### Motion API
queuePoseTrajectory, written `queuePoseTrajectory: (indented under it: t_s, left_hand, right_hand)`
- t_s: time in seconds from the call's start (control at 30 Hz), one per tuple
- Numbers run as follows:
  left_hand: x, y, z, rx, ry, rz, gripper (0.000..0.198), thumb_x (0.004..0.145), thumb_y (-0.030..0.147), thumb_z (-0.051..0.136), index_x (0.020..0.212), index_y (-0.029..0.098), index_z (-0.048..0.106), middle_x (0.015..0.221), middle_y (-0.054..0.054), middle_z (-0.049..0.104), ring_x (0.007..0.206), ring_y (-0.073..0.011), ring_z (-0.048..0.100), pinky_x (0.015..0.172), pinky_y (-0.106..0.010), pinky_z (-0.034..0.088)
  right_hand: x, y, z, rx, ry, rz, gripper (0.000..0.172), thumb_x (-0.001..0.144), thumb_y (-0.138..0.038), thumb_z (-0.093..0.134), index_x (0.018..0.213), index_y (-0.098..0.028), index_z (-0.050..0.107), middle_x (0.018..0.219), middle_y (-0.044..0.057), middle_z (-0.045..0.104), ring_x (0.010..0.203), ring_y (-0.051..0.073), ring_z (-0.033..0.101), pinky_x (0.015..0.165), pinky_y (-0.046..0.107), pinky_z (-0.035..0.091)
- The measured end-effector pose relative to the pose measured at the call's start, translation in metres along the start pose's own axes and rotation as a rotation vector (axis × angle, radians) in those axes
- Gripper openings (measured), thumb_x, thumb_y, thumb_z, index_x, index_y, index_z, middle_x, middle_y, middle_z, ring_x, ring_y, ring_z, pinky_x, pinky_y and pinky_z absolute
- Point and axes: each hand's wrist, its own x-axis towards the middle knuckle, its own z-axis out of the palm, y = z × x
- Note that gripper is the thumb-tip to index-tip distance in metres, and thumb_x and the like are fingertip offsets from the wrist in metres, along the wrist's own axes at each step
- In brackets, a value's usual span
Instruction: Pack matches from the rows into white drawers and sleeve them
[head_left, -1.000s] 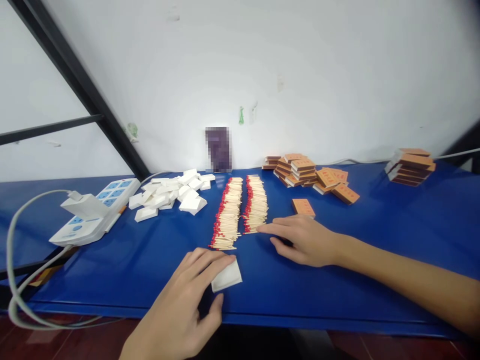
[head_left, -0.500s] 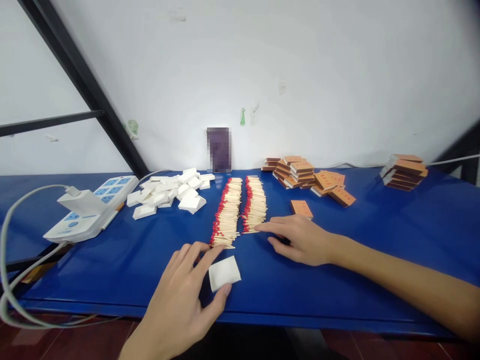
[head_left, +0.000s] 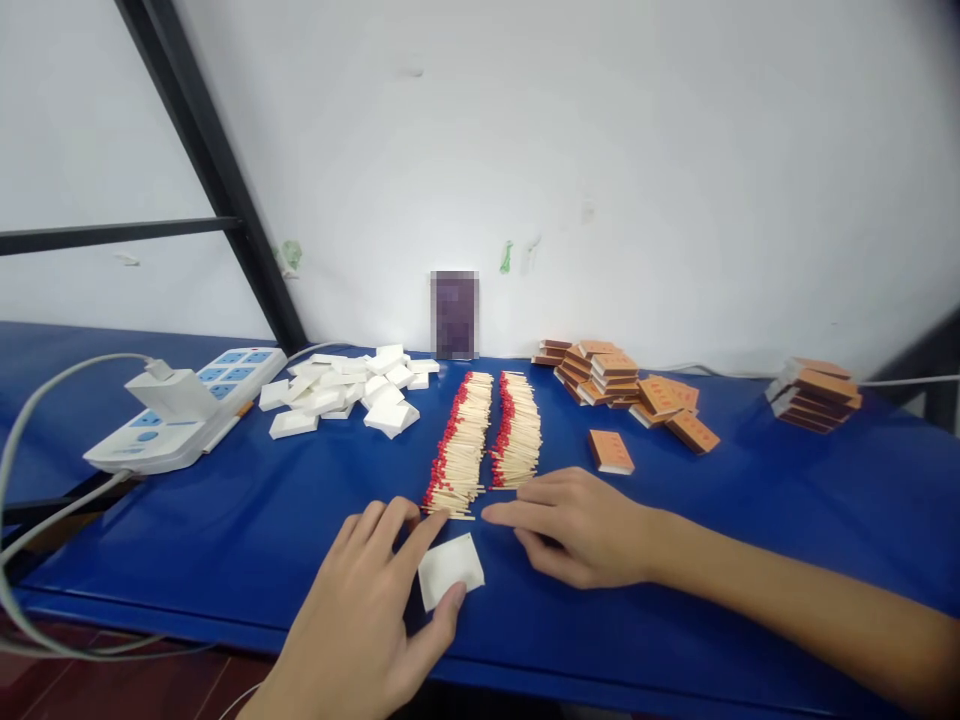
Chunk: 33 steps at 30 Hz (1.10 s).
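Note:
My left hand (head_left: 367,600) pinches a small white matchbox tray (head_left: 450,568) between thumb and fingers on the blue table (head_left: 247,520). Just beyond it lie two rows of red-tipped matches (head_left: 465,440), side by side. My right hand (head_left: 577,525) rests on the table with fingers stretched toward the near end of the matches, its index fingertip close to the tray. I see nothing held in it.
A heap of white trays (head_left: 345,390) lies at the back left beside a white power strip (head_left: 187,410) with a grey cable. Orange matchbox sleeves (head_left: 622,375) are piled at the back right, one lone sleeve (head_left: 611,452) nearer, another stack (head_left: 814,392) far right.
My right hand has slid left from the right match row's end toward the tray. My left hand has shifted its fingers off the tray's top to pinch its edges. The view has tilted.

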Motion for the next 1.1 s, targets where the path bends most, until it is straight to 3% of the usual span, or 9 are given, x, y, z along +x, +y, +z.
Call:
queuePoseTrajectory:
  t_s: [0.3,0.47,0.67,0.9,1.1]
  left_hand:
    - [0.000,-0.003,0.000,-0.029,0.002,0.027,0.043,0.093,0.043,0.059,0.133,0.026,0.060,0.114,-0.008,0.063,0.098,-0.0288,0.060,0.088,-0.043,0.049]
    - [0.002,0.000,-0.004,-0.096,-0.083,-0.002,0.042,0.095,0.041,0.057,0.134,0.027,0.059,0.114,-0.008,0.060,0.098,-0.0276,0.057,0.086,-0.042,0.050]
    - [0.004,0.002,-0.010,-0.118,-0.102,-0.006,0.039,0.095,0.041,0.057,0.131,0.026,0.062,0.112,-0.008,0.060,0.098,-0.0268,0.057,0.088,-0.042,0.050]
    - [0.004,0.003,-0.010,-0.120,-0.119,-0.020,0.043,0.096,0.043,0.056,0.136,0.027,0.057,0.117,-0.009,0.059,0.103,-0.0279,0.055,0.092,-0.043,0.050]
    - [0.003,0.000,-0.010,-0.108,-0.134,-0.028,0.046,0.095,0.046,0.057,0.137,0.028,0.057,0.121,-0.010,0.056,0.106,-0.0294,0.053,0.090,-0.043,0.051]
  right_hand:
    - [0.024,-0.002,0.021,-0.010,0.106,-0.043,0.030,0.092,-0.018,0.046,0.111,-0.017,0.069,0.071,0.001,0.066,0.057,0.013,0.056,0.053,0.026,0.035]
    - [0.021,-0.002,0.018,-0.022,0.029,-0.039,0.027,0.093,-0.019,0.048,0.108,-0.018,0.071,0.074,0.001,0.064,0.060,0.013,0.055,0.054,0.027,0.032]
    - [0.021,-0.004,0.014,-0.031,-0.011,-0.031,0.029,0.095,-0.020,0.046,0.112,-0.019,0.071,0.077,0.002,0.064,0.063,0.014,0.055,0.056,0.027,0.032]
    - [0.022,-0.005,0.015,-0.018,0.045,-0.029,0.034,0.096,-0.019,0.044,0.120,-0.018,0.068,0.074,0.002,0.064,0.062,0.015,0.054,0.057,0.027,0.034]
    - [0.021,-0.002,0.017,0.013,0.028,-0.005,0.030,0.095,-0.018,0.048,0.113,-0.018,0.071,0.077,0.002,0.065,0.064,0.014,0.057,0.057,0.026,0.035]
